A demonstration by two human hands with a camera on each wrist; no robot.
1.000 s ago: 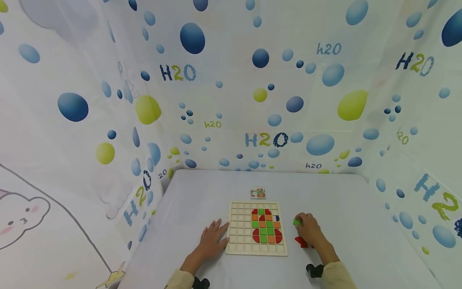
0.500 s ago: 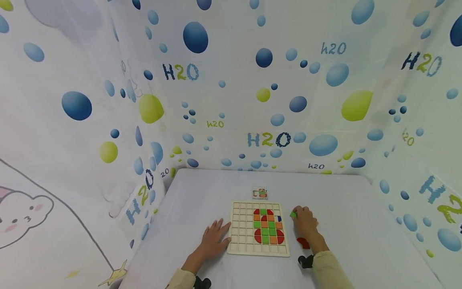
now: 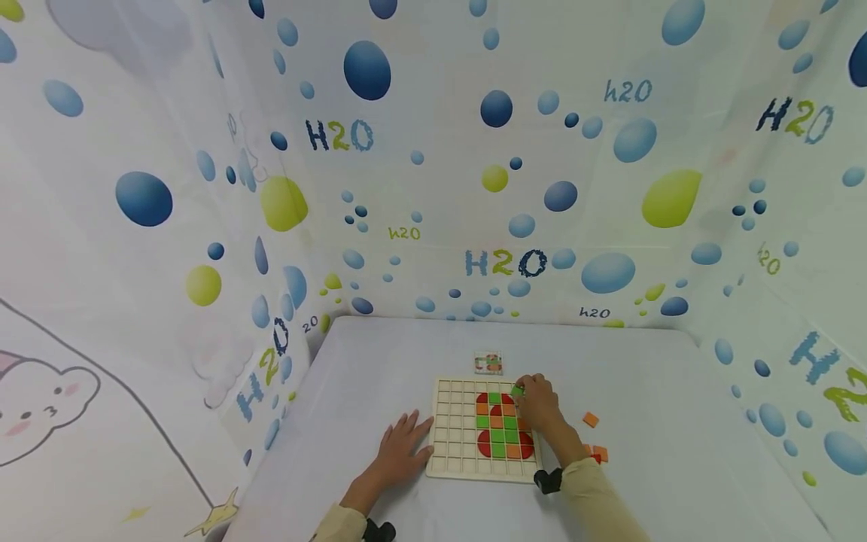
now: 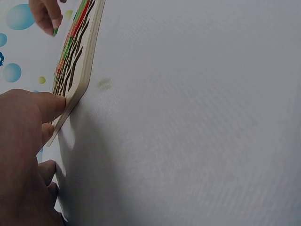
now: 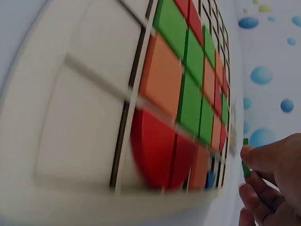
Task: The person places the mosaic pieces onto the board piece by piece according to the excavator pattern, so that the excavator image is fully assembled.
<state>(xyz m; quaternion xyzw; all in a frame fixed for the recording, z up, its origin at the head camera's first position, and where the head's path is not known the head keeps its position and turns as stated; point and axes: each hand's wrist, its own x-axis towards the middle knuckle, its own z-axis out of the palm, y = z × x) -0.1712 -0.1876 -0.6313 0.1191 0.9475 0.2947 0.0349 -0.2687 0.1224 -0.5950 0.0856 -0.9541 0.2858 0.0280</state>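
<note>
A wooden grid board (image 3: pixel 450 455) lies on the white table, its right part filled with red, green and orange tiles. My left hand (image 3: pixel 400 453) rests at the board's left edge with fingers spread. In the left wrist view its thumb (image 4: pixel 54 104) touches the board's side. Over the board's upper right corner, my right hand (image 3: pixel 539 406) pinches a green tile (image 5: pixel 246 165) between thumb and fingers. In the right wrist view the tile is held on edge, apart from the board. A blue piece (image 5: pixel 210 180) sits in the grid near the red and orange tiles.
A small patterned card (image 3: pixel 488 363) lies beyond the board. To the right are a loose orange tile (image 3: pixel 591 419) and a small group of orange tiles (image 3: pixel 602 453) with a red piece. Printed cloth (image 3: pixel 433 203) surrounds the table on the back and sides.
My right hand has carried the green tile leftward from beside the board to over its upper right corner. Loose orange tiles have come into sight behind it. The left hand stays in place.
</note>
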